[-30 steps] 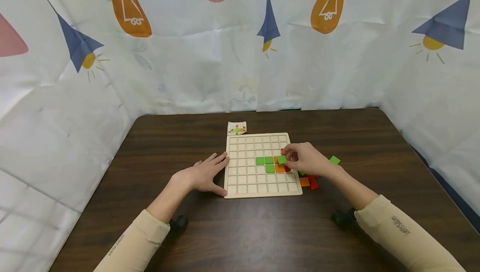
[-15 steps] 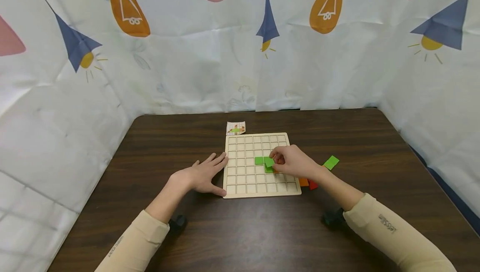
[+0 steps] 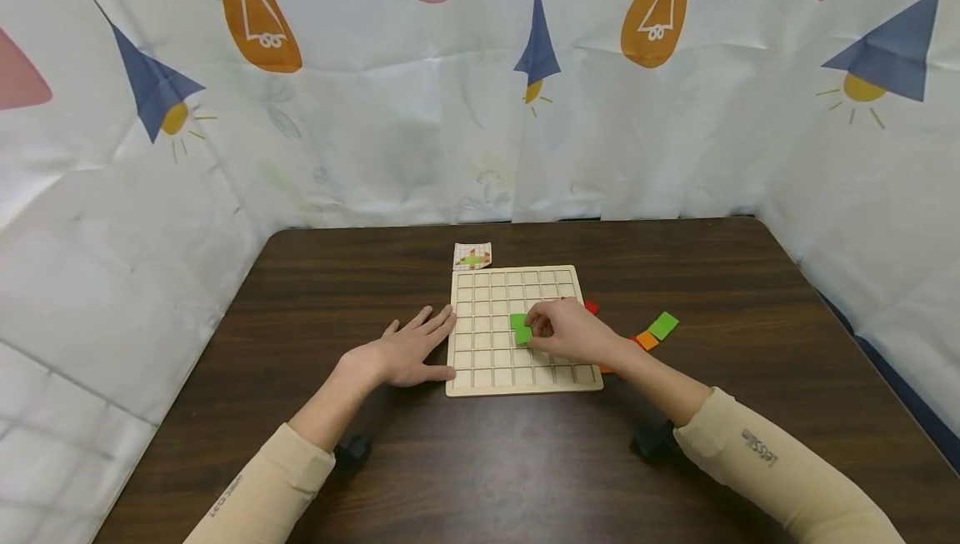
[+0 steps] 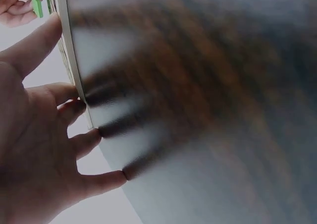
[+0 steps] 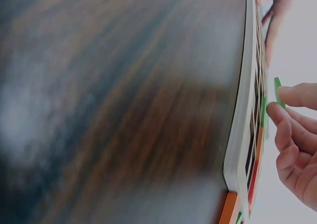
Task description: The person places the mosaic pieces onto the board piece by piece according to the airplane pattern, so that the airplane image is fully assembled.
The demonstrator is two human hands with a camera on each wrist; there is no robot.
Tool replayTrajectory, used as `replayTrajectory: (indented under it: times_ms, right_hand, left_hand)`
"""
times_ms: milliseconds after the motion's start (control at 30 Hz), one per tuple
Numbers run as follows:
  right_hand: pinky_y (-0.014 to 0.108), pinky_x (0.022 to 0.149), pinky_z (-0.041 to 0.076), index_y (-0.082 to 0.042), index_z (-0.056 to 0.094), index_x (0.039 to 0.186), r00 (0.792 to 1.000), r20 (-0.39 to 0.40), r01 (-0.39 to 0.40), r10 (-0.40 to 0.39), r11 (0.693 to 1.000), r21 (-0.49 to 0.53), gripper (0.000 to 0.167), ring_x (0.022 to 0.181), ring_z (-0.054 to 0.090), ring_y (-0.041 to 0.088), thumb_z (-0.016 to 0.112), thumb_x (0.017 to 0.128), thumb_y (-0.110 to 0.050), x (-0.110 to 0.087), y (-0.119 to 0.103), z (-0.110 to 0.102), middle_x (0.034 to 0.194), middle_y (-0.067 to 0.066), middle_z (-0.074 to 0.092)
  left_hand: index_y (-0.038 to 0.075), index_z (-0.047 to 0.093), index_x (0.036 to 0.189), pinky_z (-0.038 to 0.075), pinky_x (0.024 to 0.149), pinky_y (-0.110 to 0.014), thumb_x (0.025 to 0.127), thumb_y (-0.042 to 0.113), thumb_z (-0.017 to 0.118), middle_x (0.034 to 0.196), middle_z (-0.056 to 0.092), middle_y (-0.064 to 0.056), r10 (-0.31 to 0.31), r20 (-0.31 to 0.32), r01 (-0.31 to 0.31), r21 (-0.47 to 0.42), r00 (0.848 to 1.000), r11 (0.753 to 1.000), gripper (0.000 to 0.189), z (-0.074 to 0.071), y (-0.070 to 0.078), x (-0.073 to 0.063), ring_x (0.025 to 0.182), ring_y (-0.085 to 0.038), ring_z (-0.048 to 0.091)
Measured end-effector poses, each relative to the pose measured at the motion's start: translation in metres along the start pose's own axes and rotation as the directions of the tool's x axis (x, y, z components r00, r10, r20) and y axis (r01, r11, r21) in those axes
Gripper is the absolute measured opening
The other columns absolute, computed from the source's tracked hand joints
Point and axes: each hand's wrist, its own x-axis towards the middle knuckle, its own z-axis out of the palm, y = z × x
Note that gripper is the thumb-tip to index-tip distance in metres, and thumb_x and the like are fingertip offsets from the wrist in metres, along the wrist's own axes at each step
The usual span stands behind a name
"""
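A pale wooden grid board lies on the dark table. My right hand is over its middle and pinches a green square tile between thumb and fingers. In the right wrist view that green tile is held on edge, just above the board. A green tile set in the grid shows beside it; my hand hides most of the other set tiles. With fingers spread, my left hand rests against the board's left edge, thumb and fingertips touching it in the left wrist view.
A small card with a coloured grid pattern lies behind the board. Right of the board are loose tiles: a green one, an orange one and a red one. A printed white curtain hangs behind the table.
My right hand has moved left across the board, carrying the green tile from the right part of the grid to its middle. The left hand has stayed at the board's edge.
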Motion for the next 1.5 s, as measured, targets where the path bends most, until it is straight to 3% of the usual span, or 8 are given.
replayTrajectory:
  times_ms: [667, 1100, 1500]
  right_hand:
    - [0.029, 0.073, 0.052, -0.008, 0.073, 0.103, 0.998, 0.033, -0.05, 0.053, 0.993, -0.103, 0.022, 0.074, 0.059, 0.005, 0.084, 0.086, -0.015, 0.0065, -0.0076, 0.0067, 0.078, -0.012, 0.063]
    - [0.029, 0.071, 0.05, -0.007, 0.072, 0.104, 0.999, 0.04, -0.027, 0.031, 0.993, -0.113, 0.018, 0.069, 0.056, 0.006, 0.081, 0.089, -0.014, 0.0069, -0.0072, 0.0077, 0.076, -0.01, 0.061]
    - [0.029, 0.068, 0.05, -0.007, 0.072, 0.108, 0.998, 0.066, 0.002, 0.004, 0.997, -0.083, 0.02, 0.067, 0.056, 0.006, 0.08, 0.091, -0.016, 0.0028, -0.0012, 0.0027, 0.077, -0.011, 0.062]
  left_hand:
    - [0.017, 0.015, 0.167, 0.015, 0.116, -0.07, 0.1, 0.061, 0.055, 0.172, 0.006, -0.004, -0.009, -0.022, 0.009, 0.036, 1.0, 0.999, 0.09, -0.0011, -0.0003, -0.0004, 0.156, -0.033, 0.005]
    - [0.012, 0.03, 0.163, 0.02, 0.113, -0.071, 0.095, 0.053, 0.07, 0.169, 0.02, -0.011, 0.026, -0.112, -0.032, -0.052, 0.993, 0.998, 0.089, -0.0031, -0.0009, -0.0021, 0.154, -0.038, 0.016]
    - [0.011, 0.039, 0.158, 0.029, 0.11, -0.069, 0.091, 0.051, 0.076, 0.166, 0.027, -0.012, 0.042, -0.142, -0.045, -0.024, 0.989, 0.999, 0.087, -0.0067, -0.0037, 0.0023, 0.15, -0.039, 0.026]
